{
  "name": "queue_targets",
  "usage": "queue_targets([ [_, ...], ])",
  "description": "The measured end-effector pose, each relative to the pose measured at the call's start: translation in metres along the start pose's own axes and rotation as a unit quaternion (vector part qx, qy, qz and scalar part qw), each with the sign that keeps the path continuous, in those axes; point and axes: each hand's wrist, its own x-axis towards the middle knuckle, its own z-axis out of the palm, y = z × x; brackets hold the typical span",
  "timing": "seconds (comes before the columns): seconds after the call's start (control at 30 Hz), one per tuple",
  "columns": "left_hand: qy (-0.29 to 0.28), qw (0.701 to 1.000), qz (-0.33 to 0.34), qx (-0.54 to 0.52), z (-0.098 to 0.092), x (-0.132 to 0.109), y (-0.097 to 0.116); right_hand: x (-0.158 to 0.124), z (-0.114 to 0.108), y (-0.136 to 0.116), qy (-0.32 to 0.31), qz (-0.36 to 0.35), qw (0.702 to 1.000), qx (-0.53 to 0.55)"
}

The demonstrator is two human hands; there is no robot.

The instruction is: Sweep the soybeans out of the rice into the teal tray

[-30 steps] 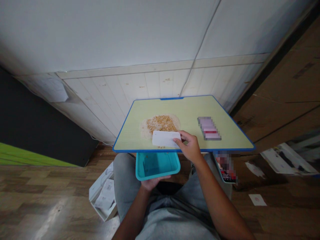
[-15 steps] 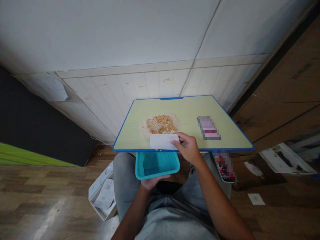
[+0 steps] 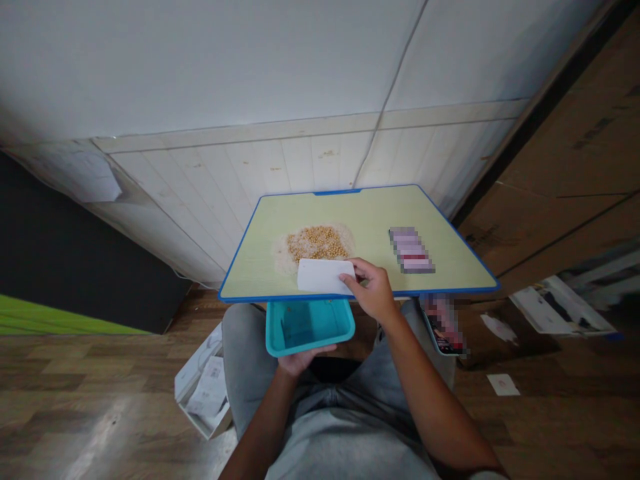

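While left hand [image 3: 300, 361] cups tub [image 3: 309, 327] under table edge [image 3: 250, 297] | right hand [image 3: 376, 297] pinches card [image 3: 323, 277] above

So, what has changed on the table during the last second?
The right hand slid the white card a little toward the near edge of the table, then slightly back toward the pile of beans. Nothing was taken or released. The left hand keeps the teal tub under the edge, and the pile looks the same.
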Motion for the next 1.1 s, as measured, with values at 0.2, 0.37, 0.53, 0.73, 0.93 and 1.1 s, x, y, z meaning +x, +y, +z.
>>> queue_targets([
  [0.2, 0.201, 0.980, 0.005, 0.015, 0.035, 0.005, 0.000, 0.005, -0.004, 0.004, 0.033, 0.006, 0.999, -0.010],
  [0.37, 0.340, 0.940, 0.005, 0.005, 0.069, 0.013, 0.001, 0.010, -0.006, 0.007, 0.076, 0.010, 0.996, -0.044],
  [0.53, 0.334, 0.942, 0.010, -0.005, 0.070, 0.013, 0.002, 0.012, 0.001, 0.002, 0.082, 0.005, 0.996, -0.026],
  [0.73, 0.325, 0.946, -0.003, 0.011, 0.066, 0.012, 0.003, 0.014, 0.024, -0.005, 0.011, 0.001, 1.000, 0.019],
  [0.93, 0.289, 0.957, -0.004, 0.009, 0.058, 0.011, 0.003, 0.014, 0.041, -0.005, -0.046, -0.003, 0.999, -0.013],
  [1.1, 0.273, 0.962, -0.004, 0.010, 0.049, 0.009, 0.001, 0.015, 0.044, -0.001, -0.049, 0.007, 0.998, -0.034],
])
